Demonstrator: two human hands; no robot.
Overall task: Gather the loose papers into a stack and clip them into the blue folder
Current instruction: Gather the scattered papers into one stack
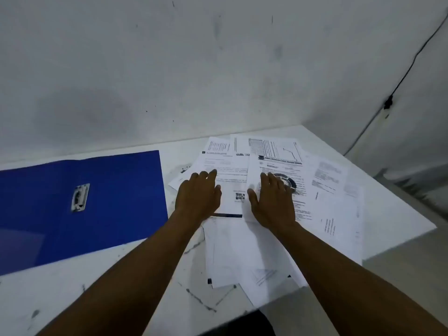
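Two hands: both lie palm-down on the spread of papers, forearms reaching in from the near edge of the tabletop.
Tabletop: a white, scuffed slab with dark scratch marks (194,294), set against a pale grey wall; its far right corner points towards a thin black cable (397,86) running down the wall.
Blue folder: a large, glossy blue plastic folder (116,202) lies open and flat along the left edge of the tabletop, just beside the papers and apart from both hands.
Loose papers: a dozen or so white printed sheets (327,209) are fanned out unevenly over the right half of the tabletop, overlapping at different angles, the nearest ones hanging over the near edge.
Writing: the print is too blurred to read; headers, blocks of text, a line chart on a far sheet, a round dark graphic under the right fingers and a small square code-like mark between the hands can be made out.
Left hand: left hand (197,195) is flat with straight fingers close together, pressing a sheet at the left side of the pile.
Right hand: right hand (272,200) is flat, thumb spread out, fingers resting on the top sheet.
Clip: a small silver metal spring clip (80,197) sits in the middle of the folder's inner face.
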